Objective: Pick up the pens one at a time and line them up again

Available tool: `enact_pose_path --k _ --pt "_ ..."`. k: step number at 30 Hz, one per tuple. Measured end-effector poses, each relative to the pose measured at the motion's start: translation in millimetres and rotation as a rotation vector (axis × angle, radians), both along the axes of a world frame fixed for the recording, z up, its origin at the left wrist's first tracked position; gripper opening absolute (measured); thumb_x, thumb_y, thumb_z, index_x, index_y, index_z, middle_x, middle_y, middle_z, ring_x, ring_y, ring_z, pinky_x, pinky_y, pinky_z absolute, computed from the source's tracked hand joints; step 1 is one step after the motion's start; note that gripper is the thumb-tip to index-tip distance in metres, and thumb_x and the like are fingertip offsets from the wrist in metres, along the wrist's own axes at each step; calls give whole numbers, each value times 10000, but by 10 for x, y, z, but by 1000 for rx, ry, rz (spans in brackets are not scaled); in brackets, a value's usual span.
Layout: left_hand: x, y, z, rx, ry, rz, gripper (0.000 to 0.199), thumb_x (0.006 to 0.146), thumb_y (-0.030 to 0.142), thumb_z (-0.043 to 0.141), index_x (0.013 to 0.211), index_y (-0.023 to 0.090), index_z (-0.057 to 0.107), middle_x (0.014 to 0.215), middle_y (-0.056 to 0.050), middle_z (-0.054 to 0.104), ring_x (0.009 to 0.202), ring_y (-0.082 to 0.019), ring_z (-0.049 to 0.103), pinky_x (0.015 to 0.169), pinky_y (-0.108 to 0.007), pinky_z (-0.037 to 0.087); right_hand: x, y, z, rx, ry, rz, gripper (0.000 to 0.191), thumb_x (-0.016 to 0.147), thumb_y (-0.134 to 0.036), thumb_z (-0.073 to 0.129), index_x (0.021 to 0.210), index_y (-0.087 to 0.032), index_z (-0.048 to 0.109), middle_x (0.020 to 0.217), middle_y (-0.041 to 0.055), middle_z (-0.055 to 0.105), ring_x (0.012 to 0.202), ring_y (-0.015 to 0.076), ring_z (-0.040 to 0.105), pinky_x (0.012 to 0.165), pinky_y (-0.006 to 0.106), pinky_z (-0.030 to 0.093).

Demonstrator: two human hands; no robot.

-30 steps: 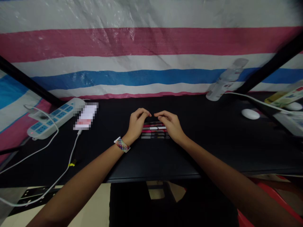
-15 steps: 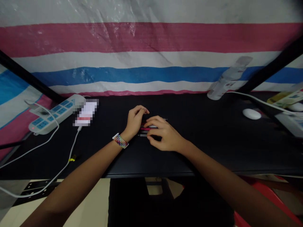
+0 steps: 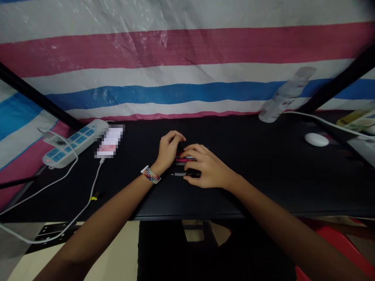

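Several pens lie side by side on the black desk [image 3: 258, 175], between and under my hands. A pink pen [image 3: 184, 160] shows in the gap. Closer to the desk's front edge lies a black pen [image 3: 179, 174] with a grey grip section, its tip pointing left. My right hand [image 3: 209, 168] bends over the pens, the black pen between its thumb and index finger while the other fingers are spread over the rest. On the left, my left hand [image 3: 169, 148] rests on its edge beside the pens, fingers loosely bent and holding nothing visible. A multicoloured woven band [image 3: 150, 174] circles that wrist.
At the left are a white power strip [image 3: 74, 144], a phone [image 3: 110, 142] on a charging cable and a small yellow-tagged item [image 3: 94, 197]. To the right stand a clear bottle [image 3: 285, 97] and a white mouse [image 3: 316, 139]. Striped plastic sheeting [image 3: 187, 70] hangs behind.
The black pen has shifted toward me, away from the other pens, together with my right thumb and index finger. My left hand stays nearly in place. The view has turned slightly.
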State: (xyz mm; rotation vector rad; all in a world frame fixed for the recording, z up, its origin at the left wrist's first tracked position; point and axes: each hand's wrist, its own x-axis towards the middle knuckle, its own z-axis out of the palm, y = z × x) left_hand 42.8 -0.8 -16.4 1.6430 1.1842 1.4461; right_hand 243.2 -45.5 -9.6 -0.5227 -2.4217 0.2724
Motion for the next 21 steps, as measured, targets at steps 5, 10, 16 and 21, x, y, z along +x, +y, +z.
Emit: enact_pose_path --k 5,10,16,21 --pt "-21 -24 66 47 47 -103 250 1014 282 613 805 214 732 863 -40 731 878 -213 673 880 -373 530 20 7 29 -74 33 37 84 917 -189 844 871 -221 782 1301 133 768 1350 368 622 1103 580 542" --pt "-39 -38 114 6 26 -319 291 1057 404 613 898 205 753 902 -53 761 896 -227 707 896 -380 551 85 97 77 -167 195 12 91 962 -152 795 971 -242 787 1041 59 812 1064 272 729 1024 489 575" --pt "-116 -53 158 143 158 -303 459 1138 460 506 863 213 778 847 -48 764 848 -233 674 920 -423 477 204 239 93 -117 288 -159 103 1059 -264 739 1096 -230 828 956 60 799 875 231 716 837 392 572" --pt "-110 -74 168 260 397 -191 244 1040 415 728 888 234 788 871 -21 798 877 -236 679 903 -420 458 221 266 42 -125 288 -244 196 1082 -344 711 1116 -210 849 951 80 776 862 230 716 790 368 555"
